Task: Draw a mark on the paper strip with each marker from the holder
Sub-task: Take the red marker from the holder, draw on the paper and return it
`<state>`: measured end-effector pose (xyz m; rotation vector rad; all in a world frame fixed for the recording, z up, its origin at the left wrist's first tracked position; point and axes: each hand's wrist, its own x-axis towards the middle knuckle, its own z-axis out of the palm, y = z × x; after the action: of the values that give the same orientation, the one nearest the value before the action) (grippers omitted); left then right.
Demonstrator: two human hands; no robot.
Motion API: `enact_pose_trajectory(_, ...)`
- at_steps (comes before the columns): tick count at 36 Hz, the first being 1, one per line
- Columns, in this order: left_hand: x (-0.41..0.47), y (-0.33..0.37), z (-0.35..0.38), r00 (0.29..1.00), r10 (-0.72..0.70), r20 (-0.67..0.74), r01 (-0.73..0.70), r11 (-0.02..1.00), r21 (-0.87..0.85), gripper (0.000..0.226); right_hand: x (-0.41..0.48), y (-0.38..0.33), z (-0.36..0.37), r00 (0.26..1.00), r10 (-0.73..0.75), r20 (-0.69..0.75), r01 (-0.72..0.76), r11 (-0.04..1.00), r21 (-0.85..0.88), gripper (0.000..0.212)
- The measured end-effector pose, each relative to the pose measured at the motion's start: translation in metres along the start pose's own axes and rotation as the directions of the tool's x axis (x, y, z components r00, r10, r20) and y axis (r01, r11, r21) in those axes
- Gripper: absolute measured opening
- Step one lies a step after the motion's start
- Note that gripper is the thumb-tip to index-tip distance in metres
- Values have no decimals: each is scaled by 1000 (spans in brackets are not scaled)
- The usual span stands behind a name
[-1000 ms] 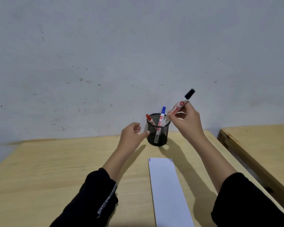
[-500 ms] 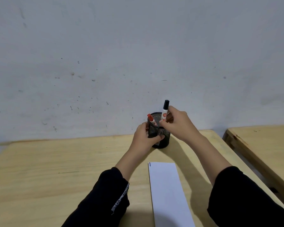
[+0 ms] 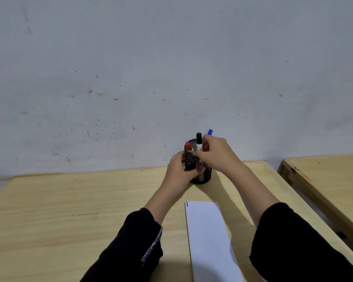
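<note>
With the left hand (image 3: pixel 180 169) gripping the holder (image 3: pixel 202 176) and the right hand (image 3: pixel 216 153) pinching the blue marker (image 3: pixel 210 132), a crooked pull could tip the holder.

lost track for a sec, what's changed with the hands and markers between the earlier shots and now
The right hand lowered the black-capped marker into the black mesh holder, and now grips the blue-capped marker, apparently lifting it. The left hand closed around the holder's side. The red-capped marker stayed in the holder; the white paper strip still carries one dark mark.
</note>
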<state>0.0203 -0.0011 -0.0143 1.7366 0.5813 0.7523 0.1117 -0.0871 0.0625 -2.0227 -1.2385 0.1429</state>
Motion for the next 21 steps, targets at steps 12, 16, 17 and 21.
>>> enact_pose_trajectory(12,0,-1,-1,1000,-19,3,19,1000,8,53,0,-1,5,978,-190,-88,205,958,202,34)
enact_pose_trajectory(16,-2,0,-2,1000,-23,12,23,1000,0,49,7,1,7,992,-123,4,119,965,235,44)
enact_pose_trajectory(17,-2,0,-3,1000,-23,14,23,1000,-1,49,9,0,8,993,-118,26,110,970,215,42)
enact_pose_trajectory(21,-2,-1,-4,1000,-19,9,19,1000,7,54,15,-2,8,984,-146,101,132,982,133,13)
